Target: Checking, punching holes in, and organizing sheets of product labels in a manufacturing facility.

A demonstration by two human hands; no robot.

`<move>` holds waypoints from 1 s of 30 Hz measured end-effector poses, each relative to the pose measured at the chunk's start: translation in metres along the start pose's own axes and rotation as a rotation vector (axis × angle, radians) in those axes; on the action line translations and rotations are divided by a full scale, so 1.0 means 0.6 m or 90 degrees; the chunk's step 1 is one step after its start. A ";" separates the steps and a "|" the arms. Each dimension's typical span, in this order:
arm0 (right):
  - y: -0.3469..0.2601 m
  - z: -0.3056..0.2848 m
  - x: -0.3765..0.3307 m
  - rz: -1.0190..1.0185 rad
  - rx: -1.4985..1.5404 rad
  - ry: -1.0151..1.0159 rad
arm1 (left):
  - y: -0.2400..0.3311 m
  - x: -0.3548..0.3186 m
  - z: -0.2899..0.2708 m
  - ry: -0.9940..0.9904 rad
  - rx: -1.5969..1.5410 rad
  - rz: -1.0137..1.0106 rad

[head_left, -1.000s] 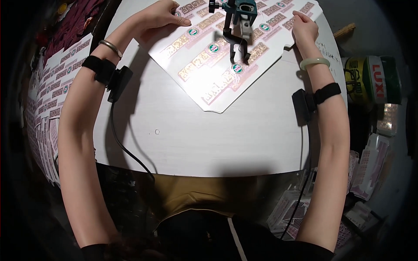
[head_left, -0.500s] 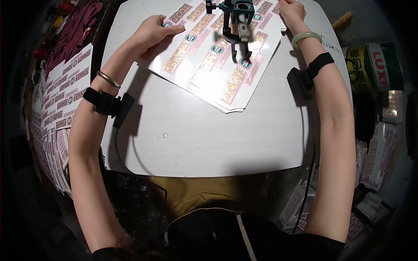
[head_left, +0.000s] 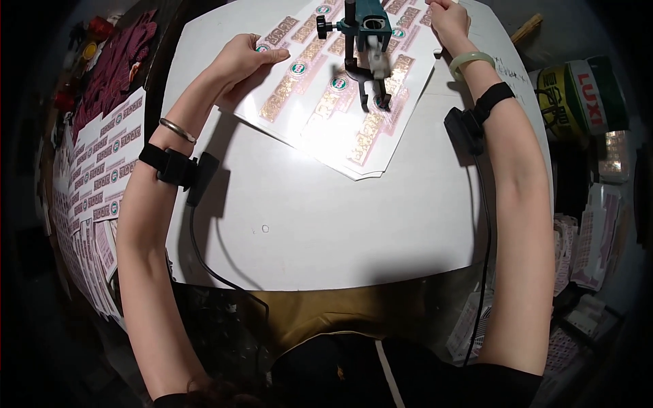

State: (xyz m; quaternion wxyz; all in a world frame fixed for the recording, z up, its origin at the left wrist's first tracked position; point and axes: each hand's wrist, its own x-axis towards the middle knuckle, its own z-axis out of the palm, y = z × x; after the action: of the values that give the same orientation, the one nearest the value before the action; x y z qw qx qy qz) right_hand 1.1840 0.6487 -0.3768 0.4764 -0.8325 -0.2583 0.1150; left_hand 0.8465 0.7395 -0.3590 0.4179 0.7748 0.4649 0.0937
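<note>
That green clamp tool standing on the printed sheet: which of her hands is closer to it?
Right. The right hand holds the printed sheet's far edge just beside the green clamp tool; the left hand rests on the sheet's left edge, farther off.

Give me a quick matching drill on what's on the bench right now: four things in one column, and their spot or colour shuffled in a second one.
Things:
1. printed label sheet
2. teal clamp tool
3. left hand
4. pale green bangle

Places or colours:
A. on the right wrist
B. standing on the sheet, at its far middle
C. resting on the sheet's left edge
D. flat on the white table, pink and gold labels

Pairs: 1-D, 2-B, 3-C, 4-A
</note>
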 end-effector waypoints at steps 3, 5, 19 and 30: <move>0.069 0.014 0.062 -0.214 -0.033 0.033 | 0.014 -0.001 0.009 -0.027 -0.018 -0.028; 0.077 0.023 0.063 -0.228 -0.043 0.029 | 0.032 -0.018 0.007 -0.025 -0.016 -0.062; 0.063 0.013 0.017 -0.342 -0.102 -0.009 | 0.012 -0.038 0.031 -0.044 -0.044 -0.085; -0.009 0.006 -0.006 -0.205 -0.045 -0.052 | 0.027 0.015 0.009 -0.039 -0.003 -0.058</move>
State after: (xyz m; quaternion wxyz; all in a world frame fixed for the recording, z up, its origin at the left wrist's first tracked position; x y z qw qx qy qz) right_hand 1.1775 0.6514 -0.3742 0.4480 -0.7914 -0.4113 0.0622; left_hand 0.8645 0.7399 -0.3530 0.4380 0.7543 0.4864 0.0518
